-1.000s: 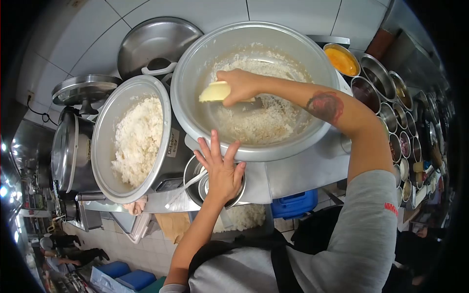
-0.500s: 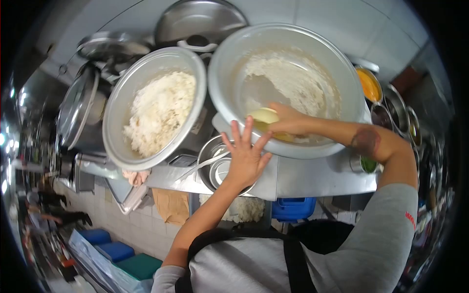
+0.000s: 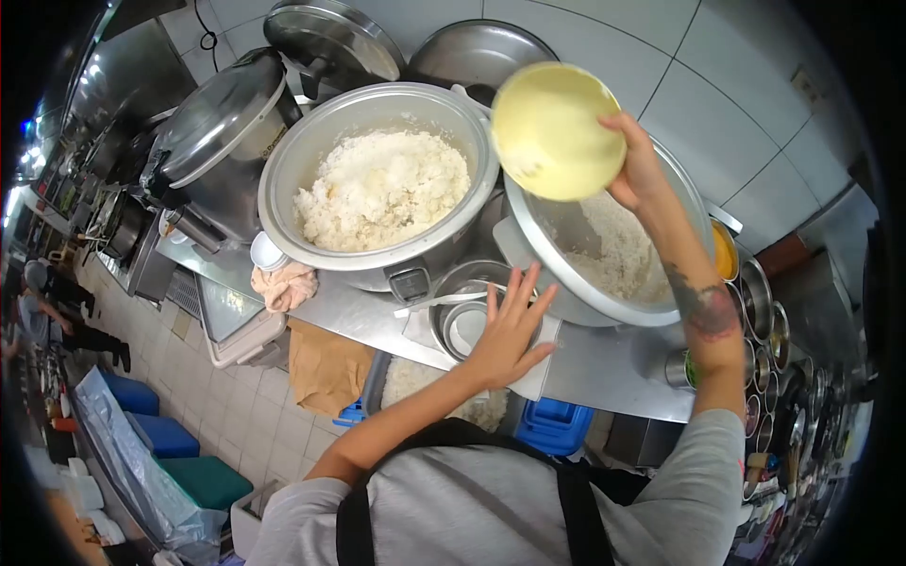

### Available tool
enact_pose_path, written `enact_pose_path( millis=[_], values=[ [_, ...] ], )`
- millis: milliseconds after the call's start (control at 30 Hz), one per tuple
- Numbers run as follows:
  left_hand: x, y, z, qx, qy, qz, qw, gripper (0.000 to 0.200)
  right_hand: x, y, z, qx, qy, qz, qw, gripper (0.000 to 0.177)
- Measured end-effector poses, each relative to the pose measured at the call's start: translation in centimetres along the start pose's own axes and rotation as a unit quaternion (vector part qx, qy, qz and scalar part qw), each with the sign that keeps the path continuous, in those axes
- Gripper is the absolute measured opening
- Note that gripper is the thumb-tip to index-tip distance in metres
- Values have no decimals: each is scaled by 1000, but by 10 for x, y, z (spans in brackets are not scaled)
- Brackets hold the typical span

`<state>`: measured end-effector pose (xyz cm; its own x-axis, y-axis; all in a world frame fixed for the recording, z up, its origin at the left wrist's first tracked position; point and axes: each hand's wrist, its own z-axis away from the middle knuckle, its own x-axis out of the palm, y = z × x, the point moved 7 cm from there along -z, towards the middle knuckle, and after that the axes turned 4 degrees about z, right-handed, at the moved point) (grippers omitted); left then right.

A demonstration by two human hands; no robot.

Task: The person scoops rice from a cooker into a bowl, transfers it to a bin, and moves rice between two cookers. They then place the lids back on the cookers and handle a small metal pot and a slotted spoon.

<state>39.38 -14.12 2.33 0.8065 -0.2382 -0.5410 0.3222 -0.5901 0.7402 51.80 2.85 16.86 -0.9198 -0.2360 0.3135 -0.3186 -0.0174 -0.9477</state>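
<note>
My right hand (image 3: 639, 165) grips the rim of a pale yellow bowl (image 3: 557, 132), raised above the right rice pot (image 3: 696, 203) with its inside facing me. White rice (image 3: 613, 247) lies low in that pot, mostly on its right side. My left hand (image 3: 514, 330) is open with fingers spread, near the right pot's front edge. It overlaps a metal pot (image 3: 442, 311) on the counter, where a white-handled utensil (image 3: 451, 299) lies across the rim. To the left stands another rice cooker (image 3: 274, 212) heaped with white rice (image 3: 382, 189).
A lidded steel pressure cooker (image 3: 226, 123) stands at the left. A pink cloth (image 3: 285, 286) and a small white cup (image 3: 267, 251) sit on the steel counter (image 3: 349, 321). Metal containers (image 3: 755, 288) line the right side. Below are a blue lid (image 3: 555, 426) and a rice-filled tub (image 3: 415, 382).
My right hand has lifted the yellow bowl from inside the right pot to above its rim. The view has shifted, and my left hand stays spread near the front edge.
</note>
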Motion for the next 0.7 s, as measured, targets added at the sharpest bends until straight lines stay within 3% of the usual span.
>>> enact_pose_path(
  millis=[100,133,167,200,233,300,333,367,400,433,467,533,567,600,667,700],
  values=[
    [-21,-2,49,-14,63,64,996,62,69,6,-36,-24,-83,-56,995,48],
    [-26,-3,65,-17,69,63,995,62,87,21,-52,-34,-63,4,997,43],
    [-37,-10,81,-39,106,88,990,55,98,39,-76,-58,-47,219,973,40],
    [-48,-18,96,-59,141,112,982,49,124,33,-72,-129,32,580,804,45],
    [-56,-22,109,-58,142,111,982,49,147,39,-71,-340,46,676,652,50],
    [-79,-45,137,-127,218,86,964,42,185,57,-59,-526,60,721,447,55],
    [-81,-56,148,-125,218,87,964,42,182,58,-68,-478,59,657,580,58],
    [-78,-84,166,-204,250,147,935,42,180,61,-74,-416,54,578,699,60],
    [-70,-113,185,-283,278,207,894,41,186,59,-70,-413,53,581,700,60],
    [-57,-138,196,-312,281,280,863,54,182,50,-68,-344,86,558,750,61],
    [-53,-147,200,-317,275,284,862,54,173,47,-63,-271,122,531,794,63],
    [-24,-169,208,-472,216,434,736,73,165,46,-46,-248,148,501,816,67],
    [-19,-163,202,-495,179,473,706,88,161,48,-37,-238,140,446,851,68],
    [-14,-165,196,-504,164,475,703,88,155,52,-28,-227,135,387,883,70],
    [7,-165,182,-522,95,553,643,86,149,58,-21,-226,164,442,852,61],
    [15,-165,174,-540,74,555,628,80,158,52,-13,-278,180,503,798,59]
  ],
)
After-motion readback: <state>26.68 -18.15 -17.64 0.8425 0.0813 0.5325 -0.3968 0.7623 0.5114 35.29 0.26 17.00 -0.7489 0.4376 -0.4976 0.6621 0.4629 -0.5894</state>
